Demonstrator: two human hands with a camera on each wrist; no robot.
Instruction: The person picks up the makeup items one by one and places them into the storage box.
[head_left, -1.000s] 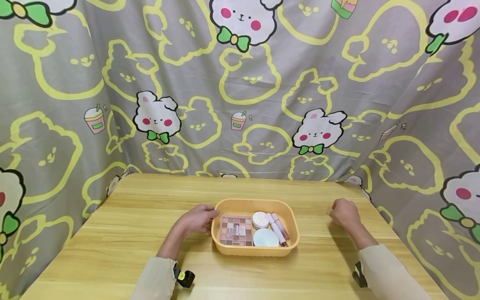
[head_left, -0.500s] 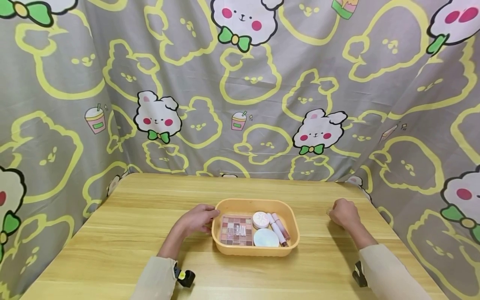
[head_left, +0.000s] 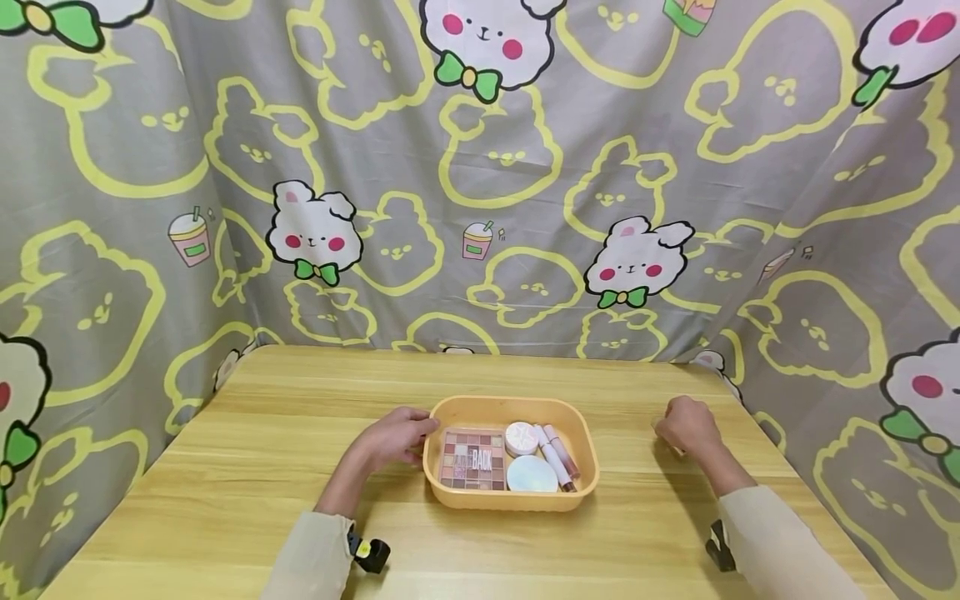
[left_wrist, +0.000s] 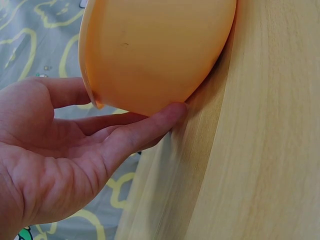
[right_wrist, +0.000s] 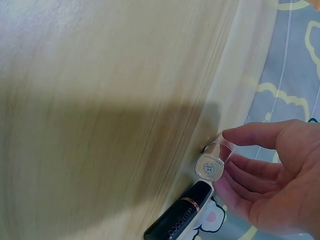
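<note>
A yellow-orange plastic storage basket (head_left: 510, 501) stands at mid table. My left hand (head_left: 396, 436) grips its left end, with the thumb at the rim and the fingers against the outer wall (left_wrist: 155, 55) in the left wrist view. Inside lie an eyeshadow palette (head_left: 471, 461), a round white compact (head_left: 521, 439), a pale oval case (head_left: 532, 474) and two slim lip gloss tubes (head_left: 555, 458). To the right, my right hand (right_wrist: 270, 175) pinches a small clear cosmetic bottle (right_wrist: 210, 167) with a sticker on its end. The head view hides most of that bottle behind the hand.
Beside the pinched bottle lies a black cosmetic tube (right_wrist: 182, 210) with a copper band, concealed by the hand in the head view. The wooden table (head_left: 337, 375) meets a printed cloth curtain (head_left: 510, 183) at the back and sides.
The right hand's fingers shift slightly around the small bottle. The left hand and the basket stay in place.
</note>
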